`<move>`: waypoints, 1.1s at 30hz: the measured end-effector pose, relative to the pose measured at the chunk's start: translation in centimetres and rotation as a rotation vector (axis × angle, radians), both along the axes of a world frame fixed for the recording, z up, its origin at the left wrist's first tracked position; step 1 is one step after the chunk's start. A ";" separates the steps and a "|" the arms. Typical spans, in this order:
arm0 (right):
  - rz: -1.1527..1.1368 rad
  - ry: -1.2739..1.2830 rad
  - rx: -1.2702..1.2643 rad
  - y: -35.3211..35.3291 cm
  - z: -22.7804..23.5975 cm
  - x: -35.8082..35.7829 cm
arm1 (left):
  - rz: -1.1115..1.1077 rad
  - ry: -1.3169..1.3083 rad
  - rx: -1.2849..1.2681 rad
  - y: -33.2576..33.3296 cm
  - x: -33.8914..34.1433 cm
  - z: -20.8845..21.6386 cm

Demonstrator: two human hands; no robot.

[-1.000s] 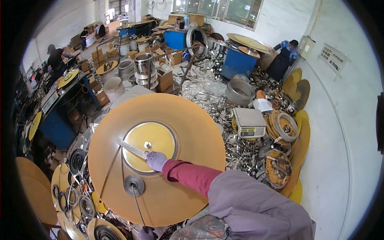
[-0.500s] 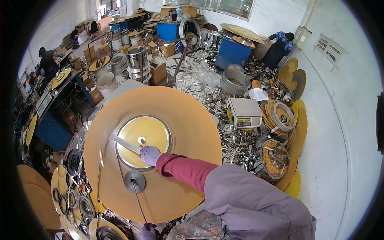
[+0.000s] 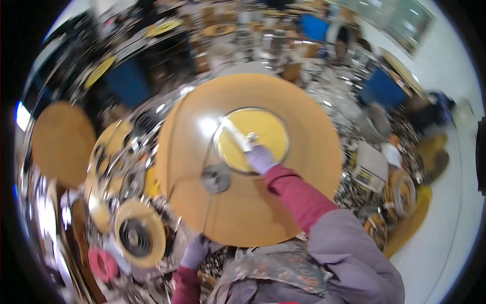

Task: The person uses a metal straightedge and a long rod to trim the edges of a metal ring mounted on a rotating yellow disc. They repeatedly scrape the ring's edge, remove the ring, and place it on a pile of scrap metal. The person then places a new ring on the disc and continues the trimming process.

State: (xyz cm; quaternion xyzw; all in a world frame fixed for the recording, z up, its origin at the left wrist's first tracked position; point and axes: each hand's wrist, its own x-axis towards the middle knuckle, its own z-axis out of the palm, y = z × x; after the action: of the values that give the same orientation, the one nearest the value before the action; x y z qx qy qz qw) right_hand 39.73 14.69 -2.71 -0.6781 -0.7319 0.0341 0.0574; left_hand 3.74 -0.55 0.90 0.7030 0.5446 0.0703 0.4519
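Note:
A large tan round disc [image 3: 298, 207] lies in front of me, with a yellow disc [image 3: 271, 129] ringed in dark metal at its middle. My right hand [image 3: 260, 159] is closed on the end of a flat metal bar [image 3: 234, 131], which lies slantwise over the yellow disc beside a small shiny knob [image 3: 252, 137]. On the tan disc's near left part sits a small grey metal wheel [image 3: 215, 178]. From this wheel a thin strip or rod [image 3: 207, 210] runs to my left hand [image 3: 195, 251], closed around its end at the disc's near edge. Motion blur hides finger detail.
To the left lie a cream disc with a dark coil [image 3: 157, 230], a pink ring [image 3: 103, 264] and a tan round board [image 3: 63, 144]. At right are a boxy scale [image 3: 372, 164], metal scraps and yellow discs [image 3: 412, 223] along the wall. Blue cabinets [image 3: 382, 88] stand further back.
The view has swung left, so the disc appears further right and higher. My left hand and sleeve show more fully. My right hand is still on the bar.

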 end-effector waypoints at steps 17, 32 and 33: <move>-0.102 0.171 -0.018 -0.8 1.9 -0.2 | 0.056 0.060 -0.018 -1.6 0.6 -1.5; 0.254 0.771 -0.187 2.0 9.6 -13.7 | 0.164 0.012 -0.012 -1.5 0.9 -3.3; 0.269 0.785 -0.309 3.3 9.8 -16.8 | 0.198 0.016 -0.010 -1.6 0.7 -3.5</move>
State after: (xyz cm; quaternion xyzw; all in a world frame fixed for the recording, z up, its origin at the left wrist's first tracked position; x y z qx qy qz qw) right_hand 22.92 17.95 7.07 -0.5130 -0.7226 0.4055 0.2240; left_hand 4.47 -2.16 -2.64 0.6440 0.6153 0.1063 0.4420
